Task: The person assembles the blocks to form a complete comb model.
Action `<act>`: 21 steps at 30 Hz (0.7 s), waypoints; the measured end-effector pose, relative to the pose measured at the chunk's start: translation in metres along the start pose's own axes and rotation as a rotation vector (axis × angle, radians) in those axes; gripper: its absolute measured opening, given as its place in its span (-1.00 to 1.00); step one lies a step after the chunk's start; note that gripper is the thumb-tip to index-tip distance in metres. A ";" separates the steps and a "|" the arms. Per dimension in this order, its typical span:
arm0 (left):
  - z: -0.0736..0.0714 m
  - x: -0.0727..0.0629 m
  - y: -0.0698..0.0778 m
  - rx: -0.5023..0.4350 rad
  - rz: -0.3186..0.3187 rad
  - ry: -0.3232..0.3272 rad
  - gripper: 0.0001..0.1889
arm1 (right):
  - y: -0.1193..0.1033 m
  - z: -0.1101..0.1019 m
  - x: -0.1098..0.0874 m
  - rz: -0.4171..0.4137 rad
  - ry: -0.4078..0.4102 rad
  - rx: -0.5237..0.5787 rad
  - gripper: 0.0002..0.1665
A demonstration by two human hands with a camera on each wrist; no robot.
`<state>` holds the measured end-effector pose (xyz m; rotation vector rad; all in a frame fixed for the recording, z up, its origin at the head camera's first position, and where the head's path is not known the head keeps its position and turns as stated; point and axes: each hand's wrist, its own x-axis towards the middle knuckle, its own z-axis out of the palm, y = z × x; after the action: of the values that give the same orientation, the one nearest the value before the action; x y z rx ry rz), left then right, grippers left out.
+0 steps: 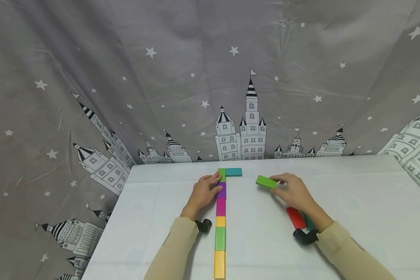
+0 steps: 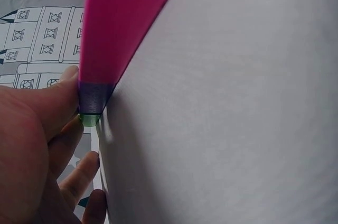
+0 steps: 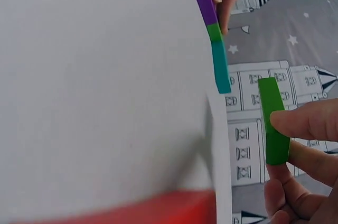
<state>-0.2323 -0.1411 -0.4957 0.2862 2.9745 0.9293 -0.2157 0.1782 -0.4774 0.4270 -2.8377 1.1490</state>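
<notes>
My right hand (image 1: 294, 190) pinches a bright green block (image 1: 265, 182) by its end, between thumb and fingers, above the white table. In the right wrist view the same block stands out from the fingertips. My left hand (image 1: 204, 192) rests along the left side of a row of blocks, its thumb at the purple block (image 1: 222, 191) and its fingers at the green block (image 1: 222, 175) on the far end. A teal block (image 1: 233, 172) lies crosswise to the right of that end. Toward me the row continues with a magenta block (image 1: 221, 207).
Nearer along the row lie a small yellow block (image 1: 220, 221), a light green block (image 1: 220, 238) and a longer yellow block (image 1: 219, 264). Under my right forearm are a red block (image 1: 296, 217) and a partly hidden dark green block (image 1: 309, 223). A grey castle-print curtain (image 1: 182, 93) hangs behind the table.
</notes>
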 end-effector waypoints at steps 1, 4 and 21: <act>0.000 0.000 0.000 0.001 -0.005 -0.003 -0.51 | -0.001 0.002 0.002 -0.007 -0.004 0.002 -0.57; 0.000 0.000 0.001 0.002 -0.015 -0.005 -0.50 | -0.005 0.008 0.009 -0.022 -0.016 0.005 -0.56; 0.001 0.000 0.000 -0.005 -0.008 0.001 -0.50 | -0.020 0.029 0.034 -0.153 -0.055 0.012 -0.56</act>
<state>-0.2321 -0.1405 -0.4959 0.2740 2.9713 0.9366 -0.2413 0.1360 -0.4797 0.6738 -2.7868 1.1422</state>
